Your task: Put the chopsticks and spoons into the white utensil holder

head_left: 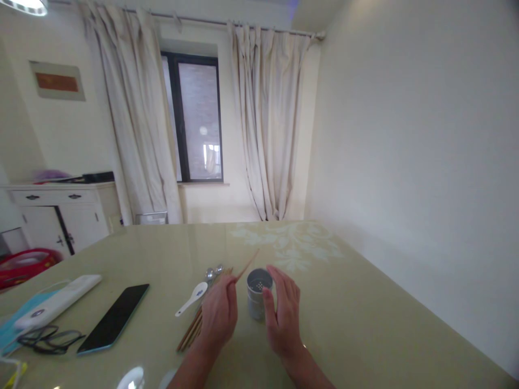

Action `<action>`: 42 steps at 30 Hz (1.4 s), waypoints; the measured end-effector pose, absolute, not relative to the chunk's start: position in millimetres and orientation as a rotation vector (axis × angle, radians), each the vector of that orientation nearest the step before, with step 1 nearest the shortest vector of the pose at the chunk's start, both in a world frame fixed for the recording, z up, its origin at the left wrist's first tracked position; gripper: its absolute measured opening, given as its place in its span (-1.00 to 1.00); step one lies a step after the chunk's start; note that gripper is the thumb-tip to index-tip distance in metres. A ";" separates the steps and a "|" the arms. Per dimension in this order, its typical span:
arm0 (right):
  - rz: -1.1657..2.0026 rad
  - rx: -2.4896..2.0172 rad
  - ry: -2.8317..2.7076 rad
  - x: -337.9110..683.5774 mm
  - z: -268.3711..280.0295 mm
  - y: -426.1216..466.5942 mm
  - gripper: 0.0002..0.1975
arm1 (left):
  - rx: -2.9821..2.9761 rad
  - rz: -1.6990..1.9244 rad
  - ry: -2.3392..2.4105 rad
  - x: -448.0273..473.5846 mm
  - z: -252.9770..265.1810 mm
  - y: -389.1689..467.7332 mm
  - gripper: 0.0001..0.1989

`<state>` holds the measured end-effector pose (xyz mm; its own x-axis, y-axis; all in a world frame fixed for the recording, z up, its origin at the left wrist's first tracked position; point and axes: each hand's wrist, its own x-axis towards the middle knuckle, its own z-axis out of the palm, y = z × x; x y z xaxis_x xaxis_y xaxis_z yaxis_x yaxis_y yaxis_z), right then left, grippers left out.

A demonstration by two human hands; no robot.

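A thin brown chopstick sticks up and away from my left hand, pinched in its closed fingers. My right hand curves around the right side of a grey cylindrical utensil holder, thumb at the near side and fingers behind the rim. The holder stands upright on the table, and small holes show in its bottom. Beneath and beside my left hand lies a bundle of wooden chopsticks, partly hidden by that hand. Left of it are a white spoon with a blue mark and shiny metal spoons.
Farther left on the glossy table lie a black-screened phone, glasses, a white power strip-like device and a blue cloth-like item. A shiny white object sits at the front edge. A wall borders the right.
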<state>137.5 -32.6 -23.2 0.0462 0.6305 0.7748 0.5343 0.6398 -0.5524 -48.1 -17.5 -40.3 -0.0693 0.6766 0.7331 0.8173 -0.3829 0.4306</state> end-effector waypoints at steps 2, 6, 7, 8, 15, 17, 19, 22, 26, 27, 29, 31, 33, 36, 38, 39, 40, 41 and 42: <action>0.106 -0.892 -1.679 133.2 -10.0 -36.5 -0.65 | -2.134 -1.467 -1.383 -43.1 -42.6 -21.8 -0.66; 0.430 -0.759 -1.652 119.9 22.1 -31.5 -0.78 | -2.105 -1.569 -1.281 -39.0 -44.8 -23.0 -0.68; 0.528 -0.732 -1.616 118.7 30.3 -26.7 -0.77 | -2.082 -1.608 -1.320 -40.4 -45.3 -21.2 -0.67; 0.605 -0.705 -1.567 119.5 38.0 -20.5 -0.76 | -2.073 -1.637 -1.382 -42.7 -45.7 -18.7 -0.65; 0.558 -0.671 -1.012 171.5 46.8 34.7 -0.68 | -1.988 -1.067 -2.134 -72.5 -47.3 0.9 -0.69; 0.572 -0.709 -0.989 181.9 35.3 40.8 -0.62 | -1.967 -0.686 -2.266 -79.6 -50.6 1.3 -0.75; 0.607 -0.746 -1.035 183.0 24.0 40.9 -0.59 | -1.966 -0.449 -2.326 -84.5 -54.0 0.0 -0.79; 0.692 -0.798 -1.169 171.9 11.6 36.3 -0.56 | -2.005 -0.348 -2.333 -87.9 -55.6 -2.3 -0.80; 0.754 -0.883 -1.318 154.8 0.2 33.3 -0.50 | -1.999 -0.339 -2.337 -87.6 -51.5 -5.1 -0.78; 0.747 -0.906 -1.324 152.6 -2.5 33.7 -0.48 | -1.986 -0.336 -2.339 -86.9 -50.2 -6.1 -0.78; 0.728 -0.934 -1.307 151.2 -7.6 35.1 -0.46 | -1.973 -0.324 -2.342 -84.9 -47.8 -8.2 -0.78; 0.725 -0.929 -1.301 152.2 -11.6 36.6 -0.46 | -1.986 -0.314 -2.345 -82.5 -45.6 -10.2 -0.78; 0.740 -0.901 -1.317 153.5 -13.9 37.5 -0.48 | -2.002 -0.313 -2.348 -80.2 -43.5 -12.0 -0.77; 0.758 -0.878 -1.333 153.1 -14.9 36.7 -0.53 | -1.999 -0.300 -2.356 -77.6 -40.5 -13.8 -0.77; 0.756 -0.886 -1.329 151.2 -15.2 35.1 -0.54 | -1.996 -0.271 -2.356 -76.6 -39.1 -14.5 -0.76; 0.757 -0.894 -1.330 150.0 -15.7 34.3 -0.54 | -1.992 -0.255 -2.357 -76.1 -38.7 -14.8 -0.75; 0.762 -0.903 -1.334 148.8 -16.4 33.5 -0.54 | -1.988 -0.247 -2.352 -75.7 -38.3 -15.0 -0.75; 0.770 -0.909 -1.341 147.6 -17.4 32.8 -0.53 | -1.987 -0.248 -2.343 -75.3 -38.2 -15.2 -0.75; 0.782 -0.912 -1.352 146.7 -18.5 32.3 -0.53 | -1.990 -0.254 -2.331 -74.8 -38.2 -15.3 -0.75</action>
